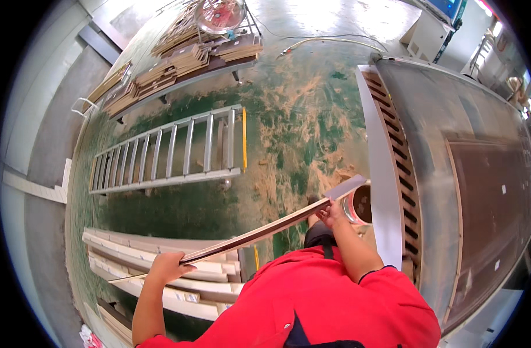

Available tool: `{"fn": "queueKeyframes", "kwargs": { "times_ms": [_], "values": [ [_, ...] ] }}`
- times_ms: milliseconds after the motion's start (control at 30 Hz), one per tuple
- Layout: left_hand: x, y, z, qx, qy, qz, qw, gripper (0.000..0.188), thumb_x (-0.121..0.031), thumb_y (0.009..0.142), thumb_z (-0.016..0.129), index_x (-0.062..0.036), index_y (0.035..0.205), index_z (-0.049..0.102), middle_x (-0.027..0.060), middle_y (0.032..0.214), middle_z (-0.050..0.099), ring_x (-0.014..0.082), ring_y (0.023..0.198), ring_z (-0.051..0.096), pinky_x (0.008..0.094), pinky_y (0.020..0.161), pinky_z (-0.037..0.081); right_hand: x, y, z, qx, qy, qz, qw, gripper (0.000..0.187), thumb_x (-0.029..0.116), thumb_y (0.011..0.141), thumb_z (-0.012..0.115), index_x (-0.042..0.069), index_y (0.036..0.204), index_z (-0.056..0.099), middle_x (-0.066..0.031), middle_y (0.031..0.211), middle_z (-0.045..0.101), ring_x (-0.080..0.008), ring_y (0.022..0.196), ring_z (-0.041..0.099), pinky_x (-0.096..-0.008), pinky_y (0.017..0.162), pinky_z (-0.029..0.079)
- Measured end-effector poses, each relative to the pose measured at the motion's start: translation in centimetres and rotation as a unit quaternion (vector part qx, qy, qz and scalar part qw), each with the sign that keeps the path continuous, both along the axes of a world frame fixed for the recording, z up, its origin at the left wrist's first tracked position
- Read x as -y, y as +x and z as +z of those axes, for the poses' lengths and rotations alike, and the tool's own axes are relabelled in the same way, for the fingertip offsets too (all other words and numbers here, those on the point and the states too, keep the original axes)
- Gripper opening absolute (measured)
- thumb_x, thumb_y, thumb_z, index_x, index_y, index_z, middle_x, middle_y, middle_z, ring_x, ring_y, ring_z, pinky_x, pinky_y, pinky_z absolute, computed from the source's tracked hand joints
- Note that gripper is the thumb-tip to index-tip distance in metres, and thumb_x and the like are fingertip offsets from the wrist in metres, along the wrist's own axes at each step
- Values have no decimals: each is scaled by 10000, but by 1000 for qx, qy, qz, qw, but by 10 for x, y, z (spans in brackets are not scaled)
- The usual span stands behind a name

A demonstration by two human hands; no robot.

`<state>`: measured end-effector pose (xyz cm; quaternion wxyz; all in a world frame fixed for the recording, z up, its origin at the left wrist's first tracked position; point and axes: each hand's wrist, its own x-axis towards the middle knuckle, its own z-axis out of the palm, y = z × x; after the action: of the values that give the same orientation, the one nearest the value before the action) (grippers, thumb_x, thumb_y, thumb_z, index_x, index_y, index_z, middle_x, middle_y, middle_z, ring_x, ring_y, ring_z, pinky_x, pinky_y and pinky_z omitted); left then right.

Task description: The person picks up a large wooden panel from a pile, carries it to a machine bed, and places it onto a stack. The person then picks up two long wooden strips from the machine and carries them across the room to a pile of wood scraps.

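A long, narrow board strip (pixel 259 229) with pale edges and a dark brown band runs diagonally in front of my body. My left hand (pixel 169 268) is closed around its lower left part, above a stack of long pale boards (pixel 144 255). Nearer the other end, my right hand (pixel 331 214) grips the strip from the side, fingers bent around it. A flat greyish-white piece (pixel 345 187) shows at the strip's far right end; whether it is joined to the strip I cannot tell. Beside my right hand stands a round bucket (pixel 349 209) with a red-and-white wall.
On the dusty green floor lies a metal roller frame (pixel 173 142) to the left. Beyond it, brown panels (pixel 173 66) are piled on a low rack near a fan (pixel 219 14). A machine table (pixel 422 110) at the right bears a dark brown panel (pixel 497 203). A hose (pixel 329 40) crosses the far floor.
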<state>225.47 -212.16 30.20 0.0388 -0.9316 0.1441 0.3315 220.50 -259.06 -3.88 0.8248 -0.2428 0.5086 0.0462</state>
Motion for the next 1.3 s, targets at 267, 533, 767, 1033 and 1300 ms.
{"fn": "queueKeyframes", "kwargs": {
  "times_ms": [267, 533, 767, 1033, 1300],
  "values": [
    [128, 214, 2, 55, 62, 27, 996, 527, -571, 734, 639, -53, 710, 541, 167, 669, 606, 385, 694, 593, 461, 628, 458, 105, 259, -35, 18, 63, 59, 996, 407, 462, 910, 449, 84, 1034, 533, -135, 1022, 573, -277, 890, 539, -401, 811, 469],
    [251, 428, -1, 112, 5, 14, 994, 451, -479, 759, 655, -52, 716, 515, 172, 665, 590, 393, 674, 580, 464, 603, 451, 233, 512, -3, -11, 8, 40, 999, 379, 467, 900, 466, 110, 1018, 520, -119, 925, 546, -257, 810, 543, -394, 712, 485],
    [367, 665, -71, 72, -46, -16, 996, 430, -472, 824, 576, -49, 790, 502, 162, 730, 602, 382, 719, 591, 475, 643, 450, 380, 711, -8, -14, -18, -49, 999, 312, 431, 893, 489, 125, 879, 548, -36, 720, 543, -201, 671, 551, -352, 560, 480],
    [526, 952, -69, 61, -44, -139, 987, 376, -433, 882, 499, -56, 890, 495, 147, 821, 607, 345, 795, 599, 449, 680, 470, 545, 911, 23, 3, -58, -174, 983, 428, 448, 898, 488, 55, 1068, 495, -111, 913, 531, -249, 803, 558, -379, 700, 517],
    [666, 1155, -82, 68, -84, -99, 989, 354, -411, 857, 541, -63, 811, 490, 141, 744, 603, 361, 710, 592, 469, 633, 456, 684, 1141, -40, 45, 1, -158, 986, 319, 427, 915, 446, 139, 946, 579, 0, 793, 576, -177, 703, 562, -350, 587, 490]
  ]
}}
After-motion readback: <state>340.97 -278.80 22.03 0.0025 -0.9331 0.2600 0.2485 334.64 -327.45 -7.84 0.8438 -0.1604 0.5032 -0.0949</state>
